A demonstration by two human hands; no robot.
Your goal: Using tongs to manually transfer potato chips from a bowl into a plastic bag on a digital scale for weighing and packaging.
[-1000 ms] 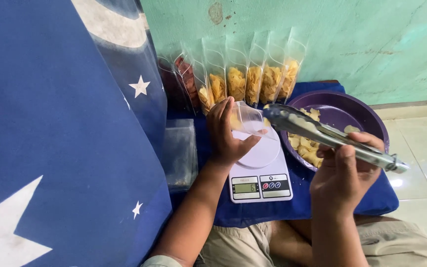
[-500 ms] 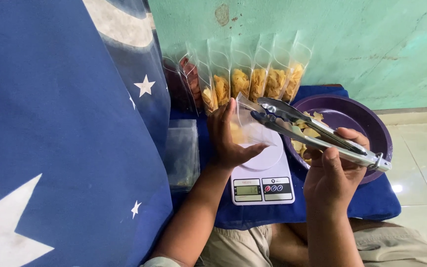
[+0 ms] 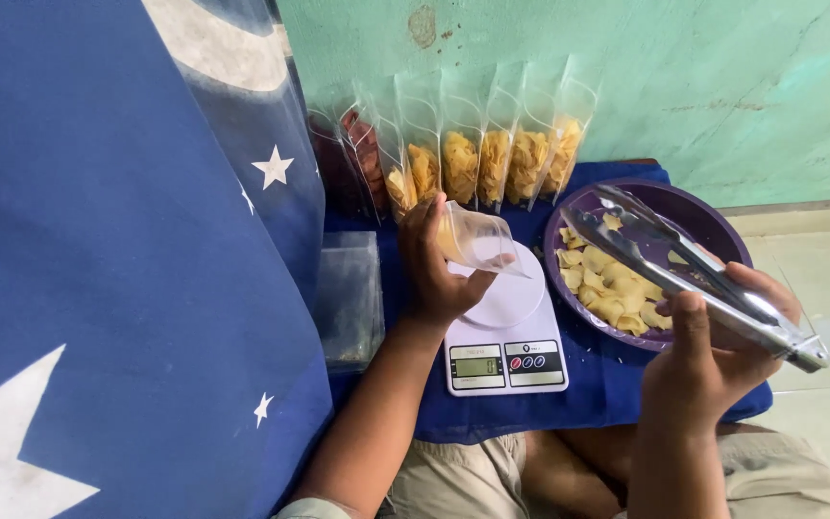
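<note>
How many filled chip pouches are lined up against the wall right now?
6 with yellow chips stand in a row against the green wall. Darker pouches at the left end are partly hidden, so there may be more.

My left hand reaches forward on a bare forearm, fingers curled in a loose grip, thumb pointing right; my right hand sits nearer, fist closed, knuckles up, wrist bent.

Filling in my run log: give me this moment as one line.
left hand: holds clear pouch over scale | right hand: holds tongs, open, above purple bowl
</note>
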